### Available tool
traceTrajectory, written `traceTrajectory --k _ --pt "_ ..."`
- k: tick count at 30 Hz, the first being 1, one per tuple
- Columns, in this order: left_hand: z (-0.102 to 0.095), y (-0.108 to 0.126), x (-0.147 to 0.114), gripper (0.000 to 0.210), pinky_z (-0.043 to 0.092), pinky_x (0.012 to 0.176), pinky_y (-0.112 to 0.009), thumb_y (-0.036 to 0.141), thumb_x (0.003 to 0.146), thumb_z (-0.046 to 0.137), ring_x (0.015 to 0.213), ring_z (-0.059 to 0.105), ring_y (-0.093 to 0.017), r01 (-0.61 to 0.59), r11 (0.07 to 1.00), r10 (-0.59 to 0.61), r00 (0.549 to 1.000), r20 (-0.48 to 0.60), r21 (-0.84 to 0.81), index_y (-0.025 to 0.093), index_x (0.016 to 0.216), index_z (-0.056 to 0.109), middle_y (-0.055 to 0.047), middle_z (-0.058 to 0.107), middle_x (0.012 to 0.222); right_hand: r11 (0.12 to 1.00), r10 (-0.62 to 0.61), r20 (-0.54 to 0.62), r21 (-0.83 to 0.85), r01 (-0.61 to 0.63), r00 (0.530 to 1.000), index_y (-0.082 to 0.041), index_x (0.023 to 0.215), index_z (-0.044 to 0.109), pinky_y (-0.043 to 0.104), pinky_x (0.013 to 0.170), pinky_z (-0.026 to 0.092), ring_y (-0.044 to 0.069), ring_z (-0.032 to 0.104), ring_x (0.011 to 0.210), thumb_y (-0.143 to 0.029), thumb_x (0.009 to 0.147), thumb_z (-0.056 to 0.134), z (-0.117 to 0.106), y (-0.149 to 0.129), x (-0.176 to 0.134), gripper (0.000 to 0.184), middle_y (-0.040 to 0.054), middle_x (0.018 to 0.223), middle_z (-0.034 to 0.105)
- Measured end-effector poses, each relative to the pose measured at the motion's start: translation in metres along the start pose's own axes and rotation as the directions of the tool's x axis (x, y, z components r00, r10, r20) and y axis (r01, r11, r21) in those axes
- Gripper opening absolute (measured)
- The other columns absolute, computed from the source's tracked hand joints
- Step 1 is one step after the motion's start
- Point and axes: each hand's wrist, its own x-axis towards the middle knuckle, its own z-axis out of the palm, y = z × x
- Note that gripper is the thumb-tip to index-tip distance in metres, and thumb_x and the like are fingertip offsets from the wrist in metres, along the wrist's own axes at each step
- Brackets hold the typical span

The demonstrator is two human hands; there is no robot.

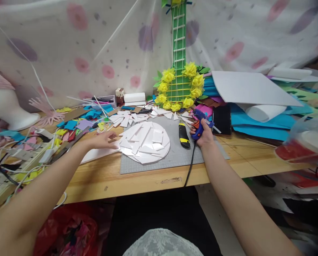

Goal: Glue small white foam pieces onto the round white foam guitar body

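Note:
My right hand (205,134) is closed around a blue hot glue gun (198,122), whose black cord hangs over the table's front edge. To its left a yellow and black utility knife (184,135) lies on the grey cutting mat (159,165). A white disc (148,158) bearing several white strips and scraps rests on the mat. At the disc's left edge is my left hand (105,140), fingers apart and curved, above a white board strip (101,153). Whether its fingertips touch the disc or the strip is hard to make out.
White offcuts (126,117) lie behind the disc. A green paper guitar (178,81) with yellow flowers leans against the curtain. Cables and a power strip (27,160) crowd the left. Stacked sheets (252,89) and a plastic cup (295,149) are on the right.

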Motion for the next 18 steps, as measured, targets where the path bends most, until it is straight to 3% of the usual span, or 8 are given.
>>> traceTrajectory --k 3,5,10,13,16,18 --pt "-0.006 0.010 0.025 0.060 0.045 0.083 -0.030 0.053 0.068 0.056 0.102 0.057 -0.023 0.054 0.998 -0.052 0.992 -0.114 0.011 0.016 0.115 0.053 -0.012 0.058 0.115 1.000 -0.004 -0.003 0.005 0.004 1.000 -0.016 0.070 0.055 0.015 0.036 0.039 0.005 0.046 0.045 -0.044 0.068 0.070 0.000 0.001 -0.002 0.032 -0.0004 0.061 0.060" --pt "-0.006 0.018 0.042 0.051 0.045 0.082 -0.030 0.042 0.070 0.055 0.099 0.058 -0.023 0.080 0.987 -0.056 0.984 -0.167 0.138 0.015 0.114 0.056 -0.011 0.061 0.111 1.000 -0.004 -0.014 0.005 0.004 1.000 -0.017 0.070 0.055 0.015 0.036 0.038 0.005 0.045 0.044 -0.045 0.068 0.070 0.000 0.000 -0.003 0.033 -0.0011 0.060 0.059" --pt "0.007 0.028 0.071 0.046 0.045 0.078 -0.029 0.015 0.070 0.049 0.095 0.060 -0.023 0.023 0.906 0.008 0.997 -0.072 0.423 0.019 0.115 0.058 -0.011 0.064 0.108 1.000 0.001 -0.016 -0.009 -0.001 1.000 -0.018 0.069 0.053 0.014 0.035 0.037 0.004 0.044 0.043 -0.046 0.068 0.070 0.002 -0.001 -0.003 0.033 -0.0022 0.061 0.059" --pt "0.008 0.027 0.072 0.041 0.044 0.076 -0.031 0.011 0.070 0.050 0.094 0.061 -0.026 0.152 0.872 -0.083 0.983 -0.165 0.465 0.017 0.108 0.062 -0.014 0.065 0.105 0.999 0.004 -0.014 -0.034 -0.005 1.000 -0.018 0.069 0.054 0.014 0.035 0.037 0.004 0.044 0.043 -0.047 0.067 0.070 0.003 -0.001 -0.003 0.033 -0.0018 0.061 0.059" --pt "-0.002 0.022 0.063 0.028 0.045 0.078 -0.036 0.012 0.069 0.056 0.096 0.061 -0.031 0.361 0.863 -0.225 0.901 -0.372 0.353 0.013 0.095 0.065 -0.017 0.066 0.099 0.994 -0.010 -0.011 -0.110 0.009 1.000 -0.018 0.069 0.055 0.015 0.035 0.036 0.004 0.044 0.043 -0.049 0.066 0.070 0.004 0.000 -0.003 0.034 -0.0018 0.062 0.059" --pt "-0.008 0.021 0.057 0.021 0.046 0.079 -0.037 0.016 0.066 0.065 0.097 0.060 -0.031 0.426 0.901 -0.329 0.794 -0.511 0.081 0.014 0.086 0.065 -0.015 0.066 0.094 0.981 -0.018 0.005 -0.192 0.019 1.000 -0.018 0.069 0.056 0.016 0.036 0.035 0.005 0.044 0.044 -0.050 0.064 0.071 0.007 0.001 -0.004 0.035 -0.0016 0.063 0.061"
